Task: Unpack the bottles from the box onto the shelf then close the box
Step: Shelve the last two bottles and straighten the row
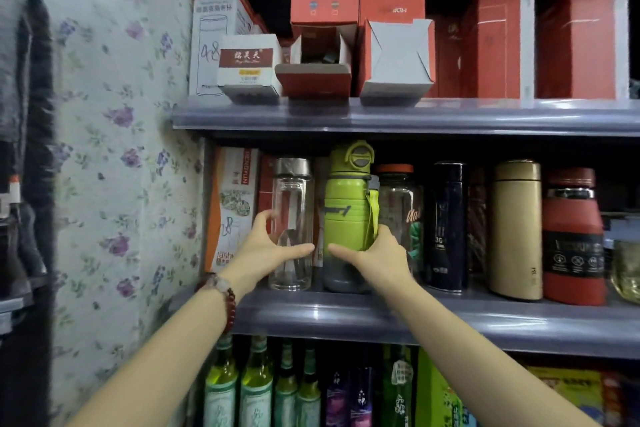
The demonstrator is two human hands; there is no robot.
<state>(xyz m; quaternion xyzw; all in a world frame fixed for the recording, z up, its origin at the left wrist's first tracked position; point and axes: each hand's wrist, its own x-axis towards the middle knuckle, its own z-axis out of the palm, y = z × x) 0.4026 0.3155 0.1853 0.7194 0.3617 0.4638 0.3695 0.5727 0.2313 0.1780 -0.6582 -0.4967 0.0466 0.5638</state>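
Clear glass bottle (292, 225) with metal cap; glossy grey shelf (450, 319).

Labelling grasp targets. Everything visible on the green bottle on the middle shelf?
The green bottle stands upright on the middle shelf, between a clear glass bottle and a clear bottle with an orange lid. Lime body, looks plastic, ribbed bands, dark slanted lettering, grey base, round flip cap with grey insert, green strap at its right side. The right hand grips its lower body, thumb across the front.
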